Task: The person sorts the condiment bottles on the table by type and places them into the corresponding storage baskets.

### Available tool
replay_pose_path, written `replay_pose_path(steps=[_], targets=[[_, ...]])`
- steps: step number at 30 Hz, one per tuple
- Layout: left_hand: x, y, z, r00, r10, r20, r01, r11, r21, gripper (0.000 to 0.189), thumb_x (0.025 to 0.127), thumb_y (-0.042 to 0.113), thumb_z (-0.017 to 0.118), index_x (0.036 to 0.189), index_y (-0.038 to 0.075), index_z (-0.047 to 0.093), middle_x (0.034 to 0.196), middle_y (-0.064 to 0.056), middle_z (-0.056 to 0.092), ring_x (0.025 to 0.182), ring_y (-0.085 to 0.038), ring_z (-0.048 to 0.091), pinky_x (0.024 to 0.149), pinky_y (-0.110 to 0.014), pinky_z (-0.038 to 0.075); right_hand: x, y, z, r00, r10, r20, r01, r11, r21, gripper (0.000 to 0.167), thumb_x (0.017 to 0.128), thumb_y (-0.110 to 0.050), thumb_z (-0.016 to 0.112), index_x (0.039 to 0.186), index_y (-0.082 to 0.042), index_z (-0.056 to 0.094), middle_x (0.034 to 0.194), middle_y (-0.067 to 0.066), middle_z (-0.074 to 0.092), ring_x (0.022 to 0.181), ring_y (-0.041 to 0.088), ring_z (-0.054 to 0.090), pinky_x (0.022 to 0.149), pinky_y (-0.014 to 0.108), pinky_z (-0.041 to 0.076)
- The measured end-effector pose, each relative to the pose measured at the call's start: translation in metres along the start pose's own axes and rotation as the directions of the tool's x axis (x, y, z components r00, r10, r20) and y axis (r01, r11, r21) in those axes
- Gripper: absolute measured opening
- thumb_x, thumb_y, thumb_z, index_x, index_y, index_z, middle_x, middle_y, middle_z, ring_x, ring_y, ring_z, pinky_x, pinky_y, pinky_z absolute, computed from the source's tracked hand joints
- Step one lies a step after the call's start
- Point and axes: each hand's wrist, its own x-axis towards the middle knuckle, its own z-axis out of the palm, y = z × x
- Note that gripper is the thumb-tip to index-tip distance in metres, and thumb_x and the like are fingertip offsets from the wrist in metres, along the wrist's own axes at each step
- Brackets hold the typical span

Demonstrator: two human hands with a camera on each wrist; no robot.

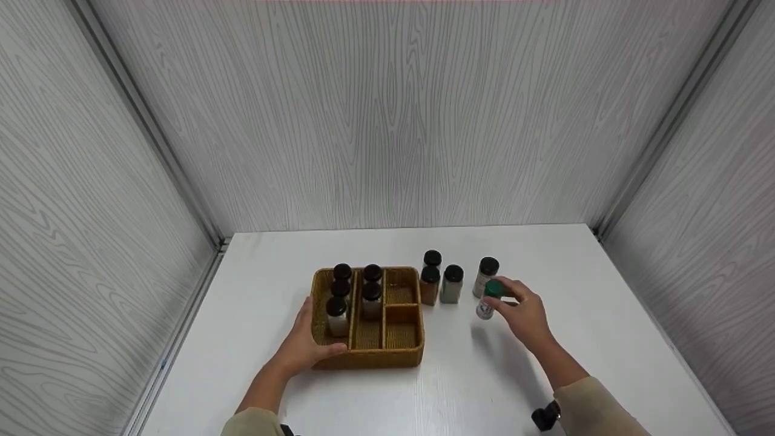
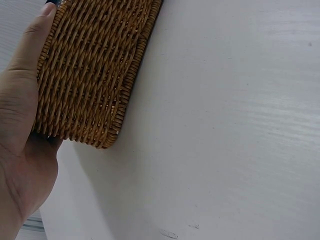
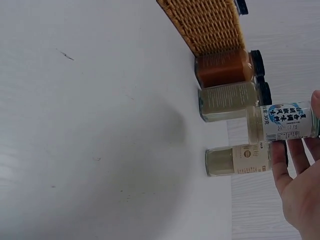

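My right hand (image 1: 525,315) pinches a small clear spice jar (image 3: 282,122) by its green cap (image 1: 493,288). The jar is upright above the white table, with a printed label and pale powder inside. My left hand (image 1: 301,346) grips the front left corner of a brown wicker basket (image 1: 369,360), thumb along the front and fingers at the left side. In the left wrist view the thumb lies against the woven wall. The divided basket holds several black-capped jars in its left and middle compartments, including a front jar (image 1: 337,316). Its two right compartments hold none.
Right of the basket stand an orange-brown spice jar (image 1: 430,286), another black-capped jar (image 1: 432,259) behind it, and a grey-green jar (image 1: 451,284). A labelled black-capped jar (image 1: 485,277) stands just behind the held one. Grey wood-grain panels (image 1: 387,121) enclose the table's back and sides.
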Motion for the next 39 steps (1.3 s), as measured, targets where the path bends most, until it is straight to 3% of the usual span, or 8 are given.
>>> replay_pose_path(steps=[10, 18, 39], targets=[[0.000, 0.002, -0.001, 1.000, -0.006, -0.003, 0.006, 1.000, 0.003, 0.149, 0.078, 0.062, 0.093, 0.175, 0.016, -0.010, 0.185, -0.016, -0.006, 0.169, -0.047, 0.010, 0.133, -0.067, 0.026, -0.005, -0.016, 0.011, 1.000, -0.013, 0.021, 0.012, 0.999, 0.047, 0.056, 0.095, -0.018, 0.086, 0.147, -0.014, 0.068, 0.138, 0.007, 0.071, 0.130, 0.026, 0.069, 0.103, 0.026, 0.061], [0.000, 0.002, -0.001, 1.000, -0.007, -0.005, 0.007, 1.000, -0.005, 0.150, 0.077, 0.063, 0.094, 0.176, 0.017, -0.010, 0.185, -0.016, -0.006, 0.170, -0.047, 0.009, 0.133, -0.066, 0.026, -0.008, -0.024, 0.019, 0.998, -0.036, 0.044, 0.032, 0.997, 0.074, 0.051, 0.092, -0.015, 0.088, 0.140, -0.022, 0.073, 0.135, 0.006, 0.072, 0.128, 0.027, 0.071, 0.102, 0.026, 0.061], [0.001, 0.001, 0.001, 1.000, -0.021, -0.006, 0.021, 1.000, 0.023, 0.151, 0.077, 0.064, 0.094, 0.175, 0.017, -0.012, 0.185, -0.017, -0.006, 0.170, -0.047, 0.008, 0.135, -0.065, 0.023, -0.015, -0.038, 0.031, 0.995, -0.043, 0.088, 0.035, 0.995, 0.092, 0.055, 0.091, -0.010, 0.089, 0.143, -0.017, 0.071, 0.142, 0.009, 0.069, 0.126, 0.029, 0.072, 0.098, 0.026, 0.063]])
